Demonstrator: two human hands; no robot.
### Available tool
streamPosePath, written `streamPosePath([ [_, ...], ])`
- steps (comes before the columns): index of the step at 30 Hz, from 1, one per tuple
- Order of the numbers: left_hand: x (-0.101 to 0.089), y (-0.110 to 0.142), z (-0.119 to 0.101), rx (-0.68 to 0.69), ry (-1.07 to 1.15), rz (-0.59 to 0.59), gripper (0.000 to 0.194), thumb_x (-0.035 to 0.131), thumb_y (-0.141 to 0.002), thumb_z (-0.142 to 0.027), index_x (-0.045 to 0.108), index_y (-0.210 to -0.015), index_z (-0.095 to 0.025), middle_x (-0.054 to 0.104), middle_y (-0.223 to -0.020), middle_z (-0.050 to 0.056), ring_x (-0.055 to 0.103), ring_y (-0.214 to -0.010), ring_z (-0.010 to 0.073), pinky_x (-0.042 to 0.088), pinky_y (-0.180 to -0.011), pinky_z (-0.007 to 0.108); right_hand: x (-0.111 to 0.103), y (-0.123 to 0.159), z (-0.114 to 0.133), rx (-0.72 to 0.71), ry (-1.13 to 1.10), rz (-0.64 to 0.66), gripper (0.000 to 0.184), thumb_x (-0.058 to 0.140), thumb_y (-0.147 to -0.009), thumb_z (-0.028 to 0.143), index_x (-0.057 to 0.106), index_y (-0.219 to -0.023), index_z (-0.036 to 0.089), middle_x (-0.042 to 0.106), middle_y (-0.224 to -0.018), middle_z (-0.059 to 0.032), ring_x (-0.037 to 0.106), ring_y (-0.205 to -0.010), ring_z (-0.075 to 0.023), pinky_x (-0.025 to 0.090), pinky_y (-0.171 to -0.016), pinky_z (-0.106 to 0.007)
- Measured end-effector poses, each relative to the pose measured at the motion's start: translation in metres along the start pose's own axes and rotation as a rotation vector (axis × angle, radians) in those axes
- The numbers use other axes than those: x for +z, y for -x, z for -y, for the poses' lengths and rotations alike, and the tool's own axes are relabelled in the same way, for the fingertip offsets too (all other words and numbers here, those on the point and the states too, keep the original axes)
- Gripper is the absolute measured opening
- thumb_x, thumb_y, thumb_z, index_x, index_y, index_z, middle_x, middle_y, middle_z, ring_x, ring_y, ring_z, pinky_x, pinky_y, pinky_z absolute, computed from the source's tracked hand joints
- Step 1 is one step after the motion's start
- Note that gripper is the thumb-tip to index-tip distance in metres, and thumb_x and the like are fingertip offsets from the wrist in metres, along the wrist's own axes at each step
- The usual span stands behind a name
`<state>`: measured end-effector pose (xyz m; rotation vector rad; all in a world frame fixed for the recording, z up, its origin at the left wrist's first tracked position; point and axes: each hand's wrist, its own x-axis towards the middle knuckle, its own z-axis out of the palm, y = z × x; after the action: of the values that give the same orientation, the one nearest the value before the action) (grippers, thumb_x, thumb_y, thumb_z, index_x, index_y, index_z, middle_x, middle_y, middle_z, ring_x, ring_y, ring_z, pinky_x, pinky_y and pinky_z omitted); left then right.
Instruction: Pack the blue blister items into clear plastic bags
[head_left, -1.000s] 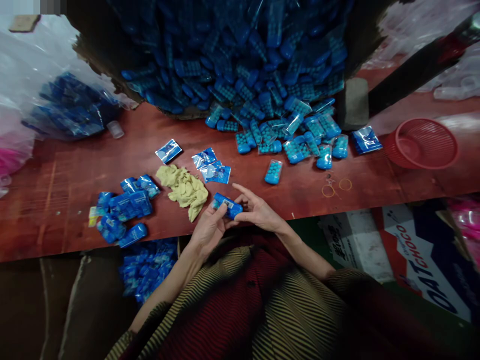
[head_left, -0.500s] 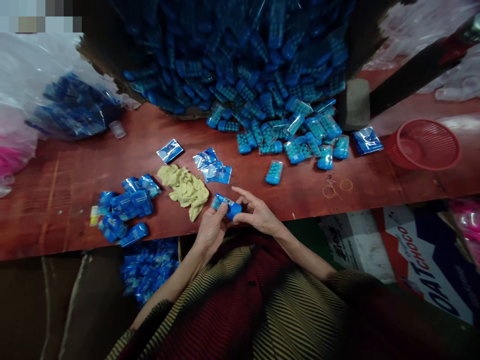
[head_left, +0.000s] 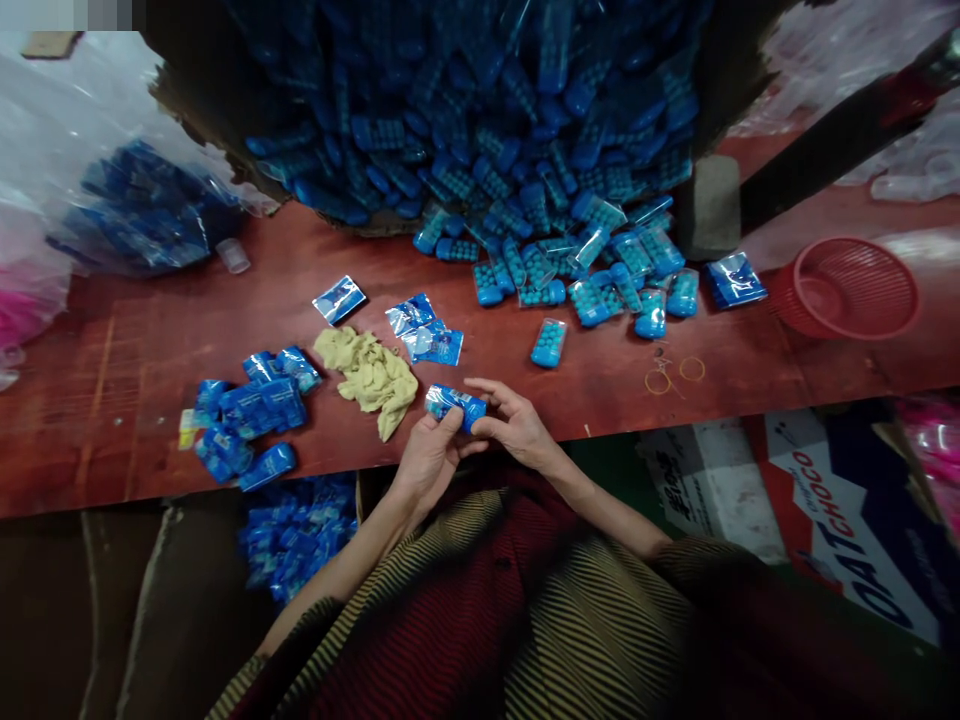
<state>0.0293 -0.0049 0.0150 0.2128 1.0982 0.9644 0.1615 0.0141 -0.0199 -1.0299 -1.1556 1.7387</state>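
The bottle [head_left: 455, 407], in blue printed film, is held at the near edge of the desk [head_left: 150, 360], lying nearly level between both hands. The left hand [head_left: 429, 458] is clamped on it, thumb on its near side; the right hand [head_left: 523, 432] grips its right end with the thumb, one finger stretched out beyond it.

Just left of the bottle lies a crumpled yellow cloth [head_left: 375, 375]. Beyond it are flat blue wrappers [head_left: 436, 343], one set apart to the left. The wrapped pile [head_left: 262, 405] sits left of the cloth, near the desk's edge. A lone clear-sided bottle [head_left: 549, 343] with blue balls lies past the right hand, in front of a big heap [head_left: 495, 180] of similar ones. Farther right are two thin bands [head_left: 658, 381] and a red basket [head_left: 855, 290].
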Motion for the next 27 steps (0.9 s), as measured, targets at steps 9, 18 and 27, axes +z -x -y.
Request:
streamPosePath([
  [9, -0.005, -0.003, -0.003, -0.086, -0.010, 0.012, 0.033, 0.063, -0.076, -0.045, 0.061, -0.078, -0.012, 0.065, -0.060, 0.004, 0.065, -0.059, 0.0149, 0.056, -0.057, 0.025, -0.003, -0.003, -0.002, 0.034, -0.015, 0.022, 0.035, 0.059, -0.078, 0.030, 0.064, -0.111, 0.022, 0.067, -0.089, 0.0002, 0.058, -0.073, -0.0115, 0.048, -0.071, -0.026],
  [18, -0.007, -0.003, -0.006, -0.004, -0.144, -0.015, 0.042, 0.065, -0.070, -0.053, 0.060, -0.076, -0.012, 0.064, -0.058, 0.004, 0.060, -0.048, 0.0123, 0.048, -0.044, 0.020, 0.007, -0.002, -0.001, 0.071, -0.127, -0.041, 0.037, 0.065, -0.070, 0.024, 0.061, -0.107, 0.021, 0.065, -0.094, 0.0000, 0.060, -0.082, -0.0116, 0.047, -0.078, -0.027],
  [27, -0.017, -0.013, -0.010, 0.216, -0.153, -0.072, 0.037, 0.074, -0.063, -0.042, 0.057, -0.082, -0.016, 0.062, -0.062, -0.003, 0.057, -0.049, 0.0090, 0.047, -0.046, 0.019, 0.008, -0.001, 0.004, 0.288, -0.353, -0.084, 0.028, 0.067, -0.065, 0.021, 0.062, -0.092, 0.017, 0.066, -0.079, 0.0008, 0.059, -0.065, -0.0091, 0.048, -0.063, -0.024],
])
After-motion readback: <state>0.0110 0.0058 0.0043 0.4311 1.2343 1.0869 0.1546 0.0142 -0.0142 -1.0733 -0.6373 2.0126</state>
